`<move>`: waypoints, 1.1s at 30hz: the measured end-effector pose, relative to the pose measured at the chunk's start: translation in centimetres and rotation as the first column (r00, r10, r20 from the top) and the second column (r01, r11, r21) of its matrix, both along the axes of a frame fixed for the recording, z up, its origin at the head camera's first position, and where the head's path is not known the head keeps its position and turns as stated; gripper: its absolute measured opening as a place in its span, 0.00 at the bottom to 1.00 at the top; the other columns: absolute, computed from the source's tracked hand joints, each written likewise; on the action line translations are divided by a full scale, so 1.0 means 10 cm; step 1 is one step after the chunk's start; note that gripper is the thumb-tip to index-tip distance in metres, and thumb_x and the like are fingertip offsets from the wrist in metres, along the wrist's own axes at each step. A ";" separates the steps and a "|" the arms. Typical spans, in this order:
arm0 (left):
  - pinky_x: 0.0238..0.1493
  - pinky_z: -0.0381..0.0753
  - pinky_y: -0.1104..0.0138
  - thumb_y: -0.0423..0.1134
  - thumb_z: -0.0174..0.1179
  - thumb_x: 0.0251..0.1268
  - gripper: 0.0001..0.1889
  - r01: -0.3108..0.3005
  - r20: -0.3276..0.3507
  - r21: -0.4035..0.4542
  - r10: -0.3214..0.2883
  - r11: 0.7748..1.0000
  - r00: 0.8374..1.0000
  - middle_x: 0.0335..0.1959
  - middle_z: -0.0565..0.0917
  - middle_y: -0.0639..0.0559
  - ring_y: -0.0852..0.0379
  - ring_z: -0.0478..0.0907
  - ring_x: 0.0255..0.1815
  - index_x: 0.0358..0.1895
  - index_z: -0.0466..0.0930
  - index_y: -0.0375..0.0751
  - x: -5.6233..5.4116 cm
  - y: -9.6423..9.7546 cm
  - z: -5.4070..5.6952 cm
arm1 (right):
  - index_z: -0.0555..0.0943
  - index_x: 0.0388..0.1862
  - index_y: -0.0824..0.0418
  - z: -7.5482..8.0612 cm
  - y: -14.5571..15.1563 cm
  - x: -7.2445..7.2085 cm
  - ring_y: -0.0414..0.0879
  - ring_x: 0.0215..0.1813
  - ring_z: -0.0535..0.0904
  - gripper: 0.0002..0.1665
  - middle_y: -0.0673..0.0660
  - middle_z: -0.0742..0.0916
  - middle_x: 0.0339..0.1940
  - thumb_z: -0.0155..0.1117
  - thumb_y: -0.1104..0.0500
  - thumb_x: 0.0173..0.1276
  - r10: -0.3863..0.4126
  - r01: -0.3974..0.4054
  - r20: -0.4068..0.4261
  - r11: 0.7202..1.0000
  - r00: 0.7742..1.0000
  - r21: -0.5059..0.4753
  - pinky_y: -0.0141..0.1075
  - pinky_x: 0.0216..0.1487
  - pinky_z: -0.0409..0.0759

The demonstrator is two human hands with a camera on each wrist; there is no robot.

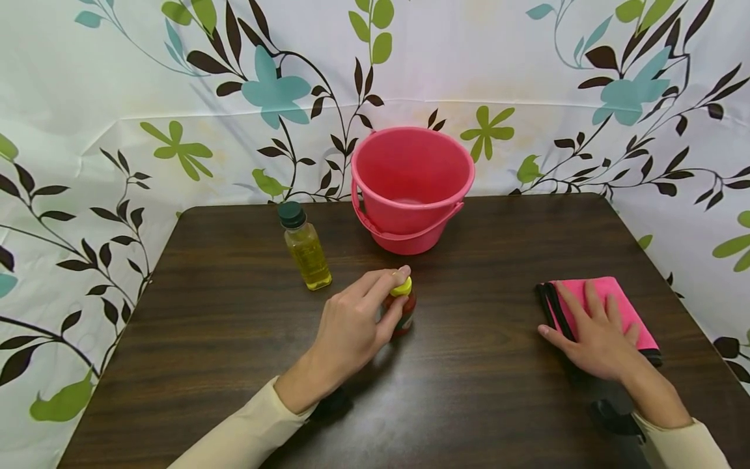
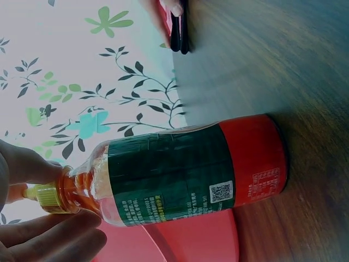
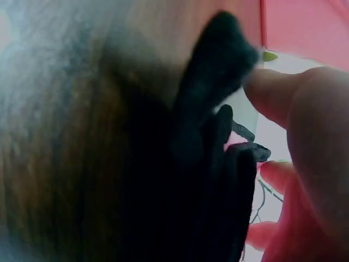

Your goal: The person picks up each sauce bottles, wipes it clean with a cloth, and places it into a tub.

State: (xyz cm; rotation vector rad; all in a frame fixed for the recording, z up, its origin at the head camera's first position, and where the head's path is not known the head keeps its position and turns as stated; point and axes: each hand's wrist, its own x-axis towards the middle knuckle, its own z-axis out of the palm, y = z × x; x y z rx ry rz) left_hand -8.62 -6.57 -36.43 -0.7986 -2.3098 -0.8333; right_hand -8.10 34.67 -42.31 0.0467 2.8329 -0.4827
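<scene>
Near the middle of the table, my left hand (image 1: 351, 319) pinches the yellow cap (image 2: 49, 197) of a squeeze sauce bottle (image 2: 174, 169). Its dark green label and red lower part show in the left wrist view, and it stands upright on the table. Over at the right, my right hand (image 1: 603, 342) rests with spread fingers on a folded pink cloth (image 1: 629, 309) with black trim. The right wrist view shows the thumb at the cloth's black edge (image 3: 218, 158), with pink fabric beyond it.
Behind the sauce bottle, a pink bucket (image 1: 410, 228) stands at the table's back edge, its handle lowered in front. A bottle of yellow oil (image 1: 309, 257) with a dark green cap is left of the bucket. Patterned fabric (image 1: 222, 156) hangs behind the dark wooden table (image 1: 480, 391).
</scene>
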 end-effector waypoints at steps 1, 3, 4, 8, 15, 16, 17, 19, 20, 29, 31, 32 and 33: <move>0.47 0.92 0.60 0.35 0.78 0.59 0.25 -0.001 -0.001 -0.002 0.001 1.000 1.000 0.51 0.91 0.46 0.54 0.92 0.48 0.62 0.85 0.41 0.00 0.00 0.00 | 0.38 0.90 0.47 -0.01 0.00 0.00 0.90 0.80 0.28 0.62 0.80 0.38 0.85 0.57 0.25 0.72 -0.001 0.001 0.005 1.000 1.000 -0.004 0.94 0.59 0.32; 0.48 0.92 0.60 0.35 0.78 0.59 0.25 -0.001 -0.002 -0.001 0.001 1.000 1.000 0.51 0.91 0.46 0.54 0.92 0.48 0.62 0.85 0.41 0.01 0.00 0.00 | 0.38 0.90 0.47 -0.03 0.01 0.00 0.90 0.80 0.27 0.62 0.79 0.37 0.85 0.56 0.25 0.73 0.001 -0.001 0.009 1.000 1.000 -0.011 0.94 0.59 0.32; 0.48 0.92 0.60 0.35 0.78 0.59 0.25 -0.002 -0.002 -0.001 0.002 1.000 1.000 0.51 0.90 0.46 0.54 0.92 0.48 0.62 0.85 0.41 0.01 0.00 0.00 | 0.38 0.90 0.47 -0.04 0.02 0.00 0.90 0.80 0.27 0.61 0.79 0.37 0.85 0.56 0.26 0.73 0.002 -0.002 0.009 1.000 1.000 -0.015 0.94 0.58 0.32; 0.47 0.92 0.60 0.36 0.78 0.59 0.25 -0.006 0.002 -0.005 0.006 1.000 1.000 0.51 0.90 0.46 0.54 0.92 0.48 0.62 0.85 0.41 0.01 0.01 0.00 | 0.38 0.90 0.48 -0.06 0.04 0.00 0.89 0.80 0.26 0.59 0.78 0.37 0.85 0.56 0.29 0.76 0.007 -0.007 0.007 1.000 1.000 -0.027 0.94 0.58 0.33; 0.47 0.92 0.60 0.36 0.78 0.60 0.24 -0.012 0.007 -0.016 0.012 1.000 1.000 0.50 0.90 0.46 0.54 0.92 0.47 0.60 0.85 0.42 0.01 0.03 0.02 | 0.40 0.90 0.51 -0.07 0.04 0.00 0.89 0.80 0.25 0.55 0.78 0.37 0.85 0.53 0.31 0.79 0.004 -0.004 0.000 0.999 1.000 -0.033 0.94 0.57 0.31; 0.46 0.92 0.60 0.36 0.78 0.60 0.24 -0.013 0.006 -0.017 0.013 1.000 1.000 0.50 0.90 0.46 0.54 0.92 0.47 0.60 0.85 0.41 0.01 0.03 0.02 | 0.40 0.90 0.52 -0.08 0.03 0.00 0.89 0.80 0.26 0.55 0.78 0.37 0.85 0.52 0.31 0.79 0.002 -0.002 -0.001 0.999 1.000 -0.032 0.94 0.57 0.31; 0.46 0.92 0.60 0.36 0.78 0.60 0.24 -0.015 0.005 -0.017 0.015 1.000 1.000 0.50 0.90 0.46 0.54 0.92 0.47 0.60 0.85 0.41 0.01 0.03 0.02 | 0.41 0.90 0.52 -0.08 0.02 0.00 0.88 0.80 0.26 0.54 0.78 0.37 0.85 0.52 0.31 0.79 0.000 0.000 -0.003 0.999 1.000 -0.033 0.94 0.57 0.31; 0.46 0.92 0.60 0.36 0.78 0.59 0.24 -0.017 0.003 -0.016 0.017 1.000 1.000 0.50 0.90 0.46 0.54 0.92 0.47 0.60 0.85 0.41 0.01 0.03 0.02 | 0.41 0.90 0.52 -0.09 0.01 0.00 0.88 0.80 0.26 0.53 0.78 0.38 0.85 0.51 0.32 0.80 -0.003 0.003 -0.008 0.999 1.000 -0.033 0.94 0.57 0.30; 0.46 0.92 0.60 0.36 0.78 0.59 0.24 -0.020 0.001 -0.016 0.020 1.000 1.000 0.50 0.91 0.46 0.54 0.92 0.46 0.60 0.85 0.41 0.00 0.03 0.02 | 0.42 0.90 0.52 -0.10 0.00 0.00 0.88 0.80 0.26 0.53 0.78 0.38 0.86 0.50 0.32 0.80 -0.004 0.004 -0.011 1.000 1.000 -0.029 0.94 0.58 0.31; 0.46 0.92 0.60 0.36 0.78 0.60 0.22 -0.019 -0.004 -0.011 0.019 1.000 1.000 0.51 0.91 0.46 0.54 0.92 0.46 0.58 0.86 0.41 0.01 0.03 0.02 | 0.42 0.89 0.54 -0.12 -0.01 0.00 0.86 0.81 0.28 0.48 0.79 0.40 0.85 0.46 0.35 0.83 -0.012 0.011 -0.021 1.000 1.000 -0.004 0.94 0.58 0.31; 0.46 0.92 0.60 0.36 0.78 0.60 0.22 -0.018 -0.004 -0.011 0.018 1.000 1.000 0.51 0.91 0.46 0.54 0.92 0.46 0.58 0.86 0.41 0.01 0.03 0.02 | 0.42 0.89 0.54 -0.12 -0.02 0.00 0.86 0.81 0.28 0.47 0.78 0.40 0.86 0.45 0.36 0.84 -0.013 0.013 -0.023 1.000 1.000 -0.007 0.94 0.59 0.32; 0.46 0.92 0.60 0.35 0.78 0.59 0.22 -0.018 -0.006 -0.012 0.017 1.000 1.000 0.51 0.91 0.46 0.54 0.92 0.46 0.58 0.86 0.41 0.01 0.03 0.02 | 0.41 0.89 0.54 -0.12 -0.02 0.00 0.86 0.82 0.28 0.47 0.78 0.39 0.86 0.44 0.37 0.85 -0.015 0.015 -0.021 1.000 1.000 -0.008 0.94 0.59 0.32; 0.46 0.92 0.60 0.35 0.78 0.59 0.22 -0.017 -0.008 -0.011 0.017 1.000 1.000 0.50 0.91 0.46 0.54 0.92 0.46 0.58 0.86 0.41 0.00 0.03 0.02 | 0.41 0.89 0.54 -0.12 -0.02 0.00 0.86 0.82 0.28 0.46 0.77 0.39 0.86 0.44 0.38 0.85 -0.018 0.018 -0.020 1.000 1.000 -0.006 0.94 0.59 0.32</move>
